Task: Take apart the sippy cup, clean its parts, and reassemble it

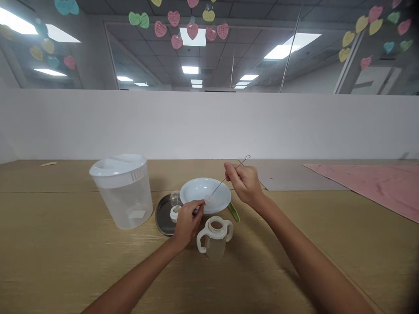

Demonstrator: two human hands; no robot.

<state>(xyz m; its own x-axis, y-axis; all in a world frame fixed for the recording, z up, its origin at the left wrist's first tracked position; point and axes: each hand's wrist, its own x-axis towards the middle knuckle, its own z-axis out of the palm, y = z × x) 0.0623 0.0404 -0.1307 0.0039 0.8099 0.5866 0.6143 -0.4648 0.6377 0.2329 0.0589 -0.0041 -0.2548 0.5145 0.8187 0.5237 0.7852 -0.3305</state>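
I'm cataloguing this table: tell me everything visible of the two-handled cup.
The cup stands upright on the table, nearer the camera than the white bowl. Its translucent, plastic-looking body has a white collar and two curved white handles. Its round mouth is open. The left hand is close, not holding it.

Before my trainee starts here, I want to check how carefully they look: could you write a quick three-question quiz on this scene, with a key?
1. Multiple choice: what is the right hand holding?
A) the pink cloth
B) a thin rod
C) the green strip

2. Look at the cup. True or false: it has just one handle.

3. Fill in the blank: as the wearer sees it, the bucket stands to the ____ of the bowl.

Key: 1. B. 2. False; it has two handles. 3. left.
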